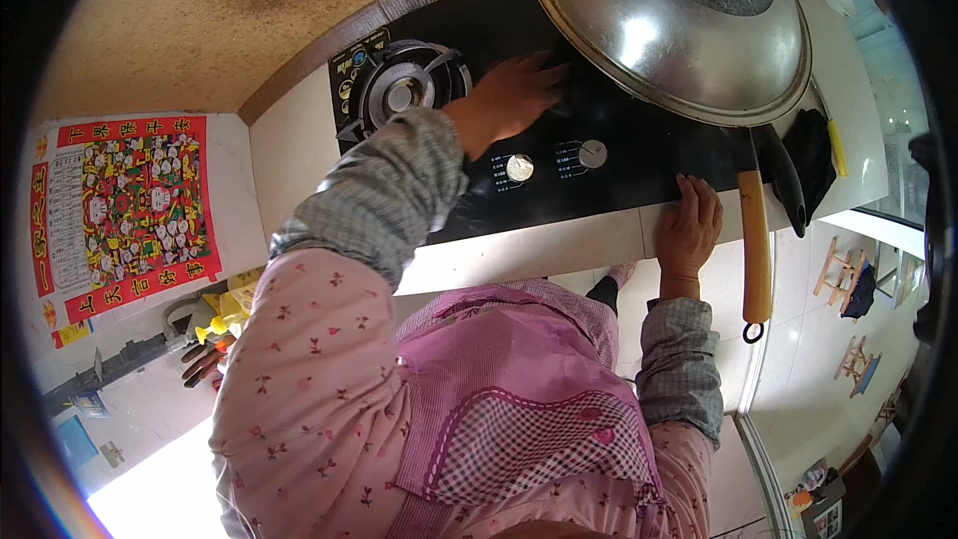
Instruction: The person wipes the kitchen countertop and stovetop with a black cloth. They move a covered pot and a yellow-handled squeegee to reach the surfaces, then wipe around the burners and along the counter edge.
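My left hand [520, 101] reaches across the black glass gas cooktop [479, 202], its bent fingers on the surface right of the burner [402, 93]. Something dark may lie under those fingers, but I cannot tell it from the black glass. My right hand [690, 228] rests on the worktop's front edge, fingertips touching the cooktop, holding nothing. Between the hands are two round control knobs, a shiny one [519, 168] and a duller one [592, 154]. A large domed metal lid [688, 52] with a glass centre hides the cooktop's right part.
A wooden handle [754, 254] and a black handle [786, 180] jut past the worktop's edge. Black fabric [812, 153] and a yellow-handled tool [838, 150] lie at right. A red printed poster [135, 209] hangs at left, above bottles [232, 311]. Small stools [844, 269] stand on the floor.
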`<move>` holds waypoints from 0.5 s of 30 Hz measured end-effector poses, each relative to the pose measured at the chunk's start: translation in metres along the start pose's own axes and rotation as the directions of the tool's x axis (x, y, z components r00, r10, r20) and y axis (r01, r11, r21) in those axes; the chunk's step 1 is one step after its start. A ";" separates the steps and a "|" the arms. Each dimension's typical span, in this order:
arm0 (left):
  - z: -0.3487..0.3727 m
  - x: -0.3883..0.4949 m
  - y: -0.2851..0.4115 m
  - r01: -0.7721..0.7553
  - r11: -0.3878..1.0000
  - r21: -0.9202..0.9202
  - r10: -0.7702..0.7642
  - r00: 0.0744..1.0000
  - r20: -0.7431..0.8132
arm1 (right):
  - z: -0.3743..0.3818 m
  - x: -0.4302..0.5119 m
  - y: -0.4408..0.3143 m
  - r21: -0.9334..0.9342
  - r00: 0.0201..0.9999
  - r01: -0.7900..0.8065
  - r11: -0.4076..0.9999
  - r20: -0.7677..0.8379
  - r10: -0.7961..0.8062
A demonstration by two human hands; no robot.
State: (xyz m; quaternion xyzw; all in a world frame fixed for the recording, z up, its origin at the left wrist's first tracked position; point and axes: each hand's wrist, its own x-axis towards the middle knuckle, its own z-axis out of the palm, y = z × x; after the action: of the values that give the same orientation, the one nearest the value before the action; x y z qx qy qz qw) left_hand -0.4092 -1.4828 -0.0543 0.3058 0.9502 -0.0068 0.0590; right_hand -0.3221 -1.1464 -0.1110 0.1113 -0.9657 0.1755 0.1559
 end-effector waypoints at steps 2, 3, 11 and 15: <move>0.002 0.005 0.003 -0.021 0.999 0.034 0.021 1.000 -0.012 | 0.000 0.000 0.000 0.024 1.000 0.004 1.000 -0.026 -0.004; 0.003 0.005 0.003 -0.055 0.998 0.043 0.058 0.996 -0.067 | 0.001 0.000 0.000 0.022 1.000 0.006 1.000 -0.030 -0.006; -0.005 -0.012 -0.009 -0.019 1.000 -0.001 0.019 0.998 0.060 | -0.001 0.000 0.000 0.066 0.999 0.013 0.998 -0.040 -0.010; 0.003 0.032 0.023 -0.120 0.989 -0.092 0.129 0.986 0.102 | -0.001 0.000 0.000 0.048 1.000 0.004 0.999 -0.017 -0.004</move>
State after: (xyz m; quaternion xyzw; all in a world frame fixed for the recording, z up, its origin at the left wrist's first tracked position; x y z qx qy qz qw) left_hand -0.4216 -1.4455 -0.0604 0.3610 0.9241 0.0209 0.1235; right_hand -0.3215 -1.1455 -0.1099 0.1154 -0.9596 0.1992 0.1618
